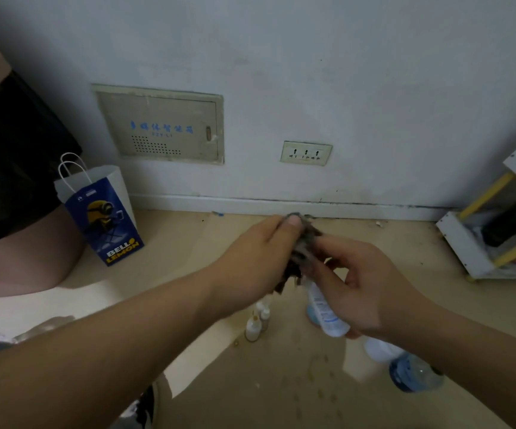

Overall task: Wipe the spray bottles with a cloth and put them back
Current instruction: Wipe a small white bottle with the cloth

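The spray bottle [325,311] is held in the air above the floor [219,382], between the two hands and a little tilted. It is a slim white plastic cylinder with small blue print on the side. Its top part is hidden inside the cloth [304,243], which is dark, soft and crumpled, with a rough edge hanging down. The left hand [260,258] grips the cloth: the thumb is pressed flat on the top of it and the other fingers are curled around it from behind. The right hand [365,283] holds the body of the bottle, with the fingers curled around it and the forefinger bent close to the cloth. On the smooth beige floor under the hands stand three small bottles [258,320], pale with narrow tips and close together; they are blurred. Near the right forearm there is one clear bottle [414,373] with a blue tint. By the wall stands one paper bag [102,218], white and blue with cord handles; what is in it I cannot tell. On the right there is one white shelf [464,243] with yellow bars, holding dark things that are not clear. The wall carries one flat metal panel [160,125] and one socket [306,153].
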Demonstrator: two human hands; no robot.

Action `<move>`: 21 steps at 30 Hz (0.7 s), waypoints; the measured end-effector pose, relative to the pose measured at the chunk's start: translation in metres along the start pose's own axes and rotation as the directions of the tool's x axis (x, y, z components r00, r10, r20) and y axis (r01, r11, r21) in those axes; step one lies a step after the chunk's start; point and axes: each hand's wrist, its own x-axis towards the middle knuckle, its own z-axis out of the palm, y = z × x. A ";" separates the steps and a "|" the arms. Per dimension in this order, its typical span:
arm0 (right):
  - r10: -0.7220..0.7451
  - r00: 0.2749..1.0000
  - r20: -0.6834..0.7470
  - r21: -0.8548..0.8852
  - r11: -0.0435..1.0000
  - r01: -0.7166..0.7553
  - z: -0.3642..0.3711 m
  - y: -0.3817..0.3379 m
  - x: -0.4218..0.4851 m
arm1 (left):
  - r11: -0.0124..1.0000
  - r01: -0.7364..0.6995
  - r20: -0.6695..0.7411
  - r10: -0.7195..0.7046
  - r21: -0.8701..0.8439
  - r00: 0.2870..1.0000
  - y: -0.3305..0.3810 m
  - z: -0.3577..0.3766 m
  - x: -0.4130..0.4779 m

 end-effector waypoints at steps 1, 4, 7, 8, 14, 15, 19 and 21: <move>-0.004 1.000 -0.017 0.016 1.000 0.005 -0.001 -0.001 0.001 | 0.987 0.145 0.026 -0.144 -0.066 0.989 0.001 -0.003 0.002; 0.089 0.992 -0.090 0.091 0.993 -0.081 -0.006 -0.004 0.005 | 0.908 0.398 0.117 -0.384 -0.130 0.916 0.000 -0.006 0.000; 0.211 0.973 -0.095 0.205 0.960 -0.188 -0.010 0.001 0.007 | 0.886 0.344 -0.020 -0.368 -0.312 0.930 0.004 -0.007 0.005; 0.234 0.967 -0.102 0.211 0.955 -0.209 -0.010 0.003 0.007 | 0.905 0.289 -0.087 -0.330 -0.311 0.940 0.006 -0.008 0.007; 0.314 0.943 -0.111 0.277 0.921 -0.275 -0.015 0.003 0.014 | 0.979 -0.185 0.034 0.183 0.083 0.983 -0.002 0.008 -0.007; 0.320 0.940 -0.119 0.288 0.917 -0.276 -0.014 0.003 0.015 | 0.954 -0.244 0.091 0.231 0.171 0.969 -0.006 0.012 -0.009; 0.317 0.939 -0.135 0.310 0.913 -0.263 -0.011 -0.002 0.014 | 0.920 -0.302 0.089 0.288 0.251 0.953 -0.016 0.017 -0.007; 0.310 0.937 -0.159 0.315 0.916 -0.249 -0.015 -0.004 0.014 | 0.964 -0.223 0.066 0.216 0.144 0.974 -0.018 0.013 -0.004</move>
